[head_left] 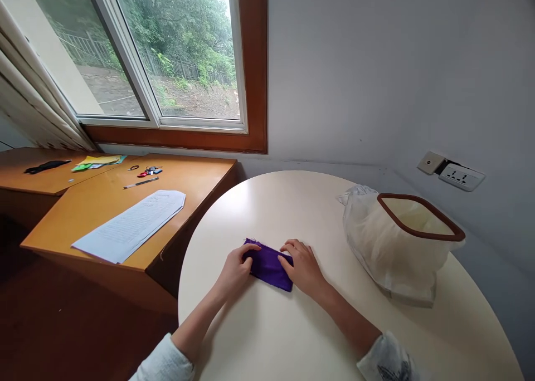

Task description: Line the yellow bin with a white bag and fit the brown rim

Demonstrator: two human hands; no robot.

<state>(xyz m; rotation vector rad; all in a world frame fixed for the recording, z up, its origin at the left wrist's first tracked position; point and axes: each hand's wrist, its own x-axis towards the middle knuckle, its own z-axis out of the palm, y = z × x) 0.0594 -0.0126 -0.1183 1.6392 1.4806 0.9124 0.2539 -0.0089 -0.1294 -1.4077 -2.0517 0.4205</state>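
A folded piece of purple cloth [271, 268] with frayed edges lies on the round white table [288, 342] in front of me. My left hand [234, 270] grips its left end, with thumb and index finger on the fabric. At the right end, my right hand [306, 267] holds the cloth between thumb and fingers, the other fingers curled over the far edge. The middle of the strip shows between both hands, roughly flat. What lies inside the fold is hidden.
On the table's right side stands a translucent bag [388, 253] with pale contents and a brown rounded frame [453, 233] at its top. Left is a wooden desk [200, 194] with printed papers [134, 222], a pen [141, 183] and small items. A wall socket [462, 176] is at right.
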